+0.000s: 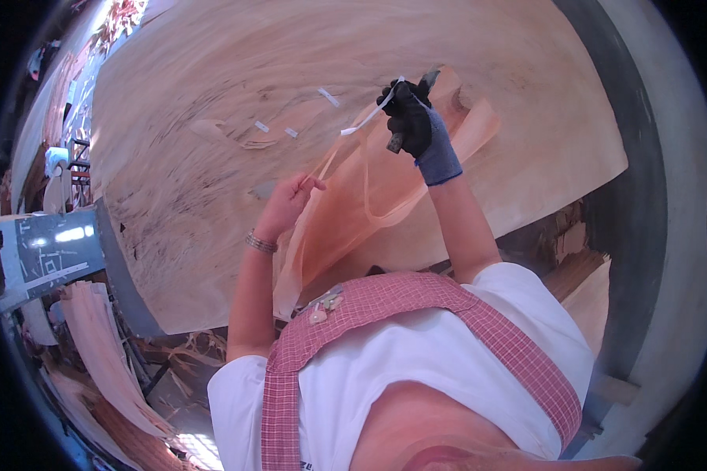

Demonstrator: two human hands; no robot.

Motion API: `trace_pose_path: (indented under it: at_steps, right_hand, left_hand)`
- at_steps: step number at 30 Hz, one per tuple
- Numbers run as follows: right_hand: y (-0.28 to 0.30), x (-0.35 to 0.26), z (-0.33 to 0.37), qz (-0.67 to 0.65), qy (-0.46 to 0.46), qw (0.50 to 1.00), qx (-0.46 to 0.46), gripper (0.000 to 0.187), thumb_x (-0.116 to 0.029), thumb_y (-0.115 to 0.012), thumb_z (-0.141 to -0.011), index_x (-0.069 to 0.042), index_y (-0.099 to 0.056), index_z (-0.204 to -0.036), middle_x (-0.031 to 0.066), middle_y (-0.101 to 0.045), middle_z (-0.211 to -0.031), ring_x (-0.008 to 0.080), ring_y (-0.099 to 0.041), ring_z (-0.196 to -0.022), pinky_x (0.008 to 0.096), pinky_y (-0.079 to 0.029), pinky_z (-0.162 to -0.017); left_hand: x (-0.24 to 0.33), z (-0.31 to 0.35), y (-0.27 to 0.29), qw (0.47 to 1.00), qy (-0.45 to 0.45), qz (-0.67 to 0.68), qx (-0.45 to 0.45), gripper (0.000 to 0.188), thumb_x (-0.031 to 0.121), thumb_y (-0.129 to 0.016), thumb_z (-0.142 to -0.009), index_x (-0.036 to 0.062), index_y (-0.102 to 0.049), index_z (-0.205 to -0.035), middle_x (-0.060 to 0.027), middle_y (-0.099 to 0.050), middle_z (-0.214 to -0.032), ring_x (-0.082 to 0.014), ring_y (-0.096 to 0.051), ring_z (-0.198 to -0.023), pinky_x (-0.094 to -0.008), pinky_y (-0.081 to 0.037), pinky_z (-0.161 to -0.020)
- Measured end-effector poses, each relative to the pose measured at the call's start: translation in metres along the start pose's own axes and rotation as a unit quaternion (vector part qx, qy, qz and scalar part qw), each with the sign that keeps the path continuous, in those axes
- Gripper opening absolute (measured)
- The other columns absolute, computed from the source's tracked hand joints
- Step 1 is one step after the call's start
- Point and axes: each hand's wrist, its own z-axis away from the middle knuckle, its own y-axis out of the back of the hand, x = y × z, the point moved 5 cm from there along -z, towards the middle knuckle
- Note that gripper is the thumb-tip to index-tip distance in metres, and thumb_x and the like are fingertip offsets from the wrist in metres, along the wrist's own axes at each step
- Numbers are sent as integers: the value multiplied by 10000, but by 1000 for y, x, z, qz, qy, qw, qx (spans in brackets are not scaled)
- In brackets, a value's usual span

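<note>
My left hand (289,202), bare, is closed with thumb and finger pinched on a thin strip of wood veneer (327,162). My right hand (412,125) wears a black-coated, grey-blue glove. Its fingers are wrapped round a knife-like tool (396,143), whose short handle end shows below the fist; a flat grey part sticks out above. A narrow white tape strip (371,115) hangs from the gloved fingers towards the veneer strip. Between my arms a loose, curled orange-tan veneer sheet (330,231) lies over the large pale sheet (188,180).
Short white tape pieces (329,97) and a torn veneer scrap (257,144) lie on the large sheet. A grey table edge (126,275) borders it on the left. Long veneer offcuts (110,353) are heaped at lower left, and more veneer (577,290) stands at right.
</note>
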Motion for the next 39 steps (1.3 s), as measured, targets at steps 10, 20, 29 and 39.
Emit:
trace_pose_path:
  at_steps: [10,20,29,39]
  right_hand:
    - [51,-12,9,-169,101,979,58,167,-278,-602,-984,-115,-576,-962,38,-633,-829,119,-568,-610,219,-398,-425]
    - [21,-61,136,100,92,991,23,261,-200,-605,-962,-130,-593,-1213,13,-642,-935,79,-559,-643,220,-461,-523]
    - [-142,117,232,484,-25,835,-263,436,-352,-728,-840,-54,-542,-1098,178,-645,-931,386,-635,-814,442,-509,-745]
    - [58,46,86,607,227,757,-82,271,-149,-608,-899,-93,-628,-1163,187,-624,-1037,359,-628,-954,453,-517,-792]
  left_hand:
    - [20,51,-25,945,14,-326,34,173,163,-534,-949,32,-647,-941,-216,-664,-873,-406,-636,-850,-464,-491,-732]
    - [-41,57,1,979,-61,-191,49,766,263,-686,-873,38,-305,-1499,-216,-479,-1403,-313,-515,-1258,-391,-400,-1075]
    - [-13,-72,4,935,2,-130,329,652,284,-668,-856,-24,-442,-1384,-220,-517,-1340,-352,-459,-1266,-416,-389,-1058]
    - [-54,81,-50,884,175,-373,221,581,293,-742,-787,135,-524,-1302,-112,-675,-998,-305,-630,-969,-462,-414,-899]
